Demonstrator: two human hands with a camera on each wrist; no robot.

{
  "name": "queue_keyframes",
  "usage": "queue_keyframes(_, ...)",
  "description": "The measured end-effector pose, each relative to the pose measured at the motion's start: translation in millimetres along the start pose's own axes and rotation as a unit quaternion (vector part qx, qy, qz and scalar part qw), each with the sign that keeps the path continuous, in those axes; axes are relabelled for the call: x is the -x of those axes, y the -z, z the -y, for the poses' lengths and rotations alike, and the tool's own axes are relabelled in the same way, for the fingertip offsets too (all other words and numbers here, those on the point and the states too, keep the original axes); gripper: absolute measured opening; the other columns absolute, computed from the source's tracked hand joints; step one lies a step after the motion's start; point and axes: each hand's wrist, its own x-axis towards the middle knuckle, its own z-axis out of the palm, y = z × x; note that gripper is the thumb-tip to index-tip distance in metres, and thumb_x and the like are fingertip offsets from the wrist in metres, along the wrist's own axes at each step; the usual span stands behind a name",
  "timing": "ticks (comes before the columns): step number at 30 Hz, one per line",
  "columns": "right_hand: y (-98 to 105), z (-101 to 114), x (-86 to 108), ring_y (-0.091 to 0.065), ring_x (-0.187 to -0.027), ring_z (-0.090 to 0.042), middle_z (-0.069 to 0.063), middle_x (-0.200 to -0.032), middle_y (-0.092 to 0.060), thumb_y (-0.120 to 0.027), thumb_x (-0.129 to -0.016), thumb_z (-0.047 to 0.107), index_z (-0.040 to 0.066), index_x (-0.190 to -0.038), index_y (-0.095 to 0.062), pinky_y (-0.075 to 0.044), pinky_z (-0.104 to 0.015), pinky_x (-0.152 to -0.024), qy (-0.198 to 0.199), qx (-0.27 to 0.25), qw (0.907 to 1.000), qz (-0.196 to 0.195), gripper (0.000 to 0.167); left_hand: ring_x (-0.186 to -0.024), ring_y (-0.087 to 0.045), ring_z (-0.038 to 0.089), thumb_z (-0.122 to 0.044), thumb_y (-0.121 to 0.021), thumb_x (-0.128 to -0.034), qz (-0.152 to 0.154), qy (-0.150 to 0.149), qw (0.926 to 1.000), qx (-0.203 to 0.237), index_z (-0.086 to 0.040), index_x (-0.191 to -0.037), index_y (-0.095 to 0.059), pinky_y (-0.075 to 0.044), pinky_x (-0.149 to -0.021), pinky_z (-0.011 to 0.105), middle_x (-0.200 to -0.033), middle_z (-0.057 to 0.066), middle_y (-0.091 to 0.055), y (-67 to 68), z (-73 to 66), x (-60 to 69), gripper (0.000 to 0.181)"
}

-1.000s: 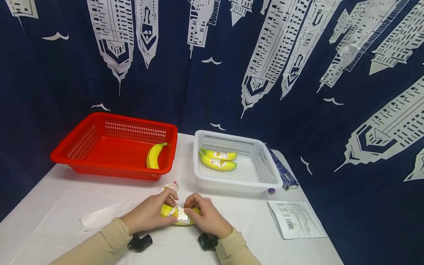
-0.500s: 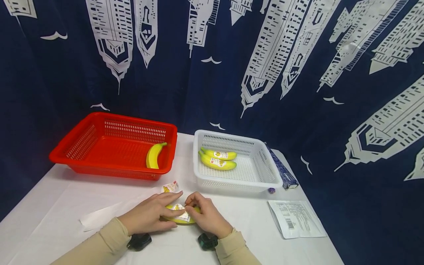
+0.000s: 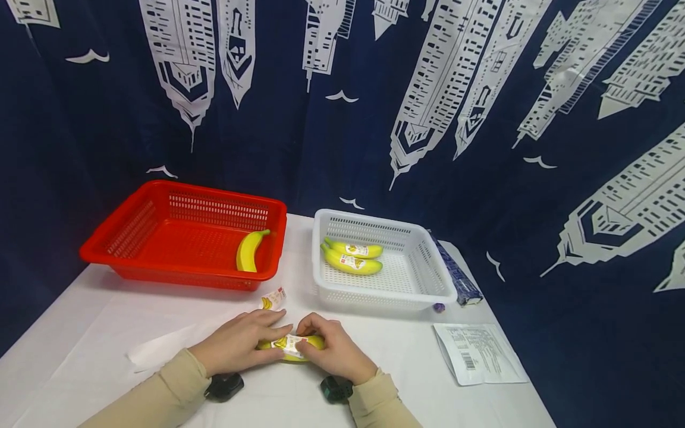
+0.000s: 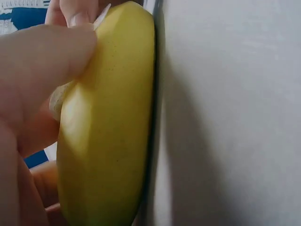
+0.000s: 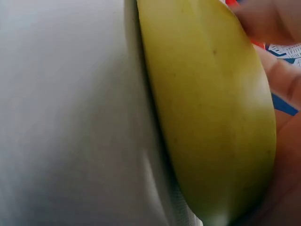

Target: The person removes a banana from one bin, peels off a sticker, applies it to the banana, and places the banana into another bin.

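Observation:
A yellow banana (image 3: 292, 358) lies crosswise on the white table between my two hands, with a white printed sticker (image 3: 285, 343) on its upper side. My left hand (image 3: 241, 342) holds its left part, thumb on the near side and fingers over the top and far side. At the right end, my right hand (image 3: 333, 351) grips the banana, its thumb pressing the sticker and its fingers bent behind. The left wrist view shows a thin white edge (image 4: 102, 17) lifted beside the fingertips. In the right wrist view, the banana (image 5: 211, 103) hides most of the fingers.
A red basket (image 3: 182, 274) with one banana (image 3: 248, 251) stands back left. The white basket (image 3: 374, 300) holds two stickered bananas (image 3: 352, 264). Nearby lie a loose sticker (image 3: 273, 299), a paper strip (image 3: 157, 349), a silver pouch (image 3: 478, 355) and a dark blue long packet (image 3: 460, 279).
My left fingers first stretched out over the sticker, then settled back around the banana. The sticker now lies flatter along the banana. My right hand has stayed at the right end.

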Motion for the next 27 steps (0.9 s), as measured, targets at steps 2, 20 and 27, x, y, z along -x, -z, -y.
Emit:
queue_keyframes(2, 1, -1, -0.1, -0.066, -0.094, -0.003, 0.006, -0.104, -0.072, -0.074, -0.093, 0.018, 0.017, -0.109, -0.065, -0.055, -0.027, -0.088, 0.011, -0.001, 0.9999, 0.008, 0.018, -0.139, -0.052, 0.031, -0.058, -0.061, -0.0981, 0.002, 0.0, 1.0, 0.009, -0.029, -0.141, -0.064, -0.044, -0.108, 0.057, -0.149, 0.009, -0.057, 0.3, 1.8, -0.5, 0.052)
queue_keyframes(20, 13, 1, 3.4, -0.067, -0.094, -0.008, 0.01, -0.102, -0.074, -0.088, -0.082, 0.019, 0.022, -0.103, -0.076, -0.054, -0.024, -0.088, -0.017, 0.023, 0.9996, 0.0, 0.024, -0.138, -0.052, 0.029, -0.036, -0.057, -0.1052, 0.041, 0.001, 0.9967, 0.071, -0.016, -0.144, -0.062, -0.04, -0.114, 0.056, -0.146, 0.007, -0.06, 10.5, 3.5, -0.8, 0.044)
queue_keyframes(27, 16, 0, 4.0, -0.067, -0.094, -0.01, 0.01, -0.102, -0.075, -0.088, -0.081, 0.015, 0.021, -0.103, -0.076, -0.054, -0.024, -0.087, -0.012, 0.028, 0.9995, 0.003, 0.026, -0.135, -0.055, 0.027, -0.033, -0.06, -0.1037, 0.039, -0.002, 0.9968, 0.07, -0.018, -0.143, -0.063, -0.042, -0.113, 0.055, -0.143, 0.005, -0.063, 10.6, 4.5, -1.0, 0.042)
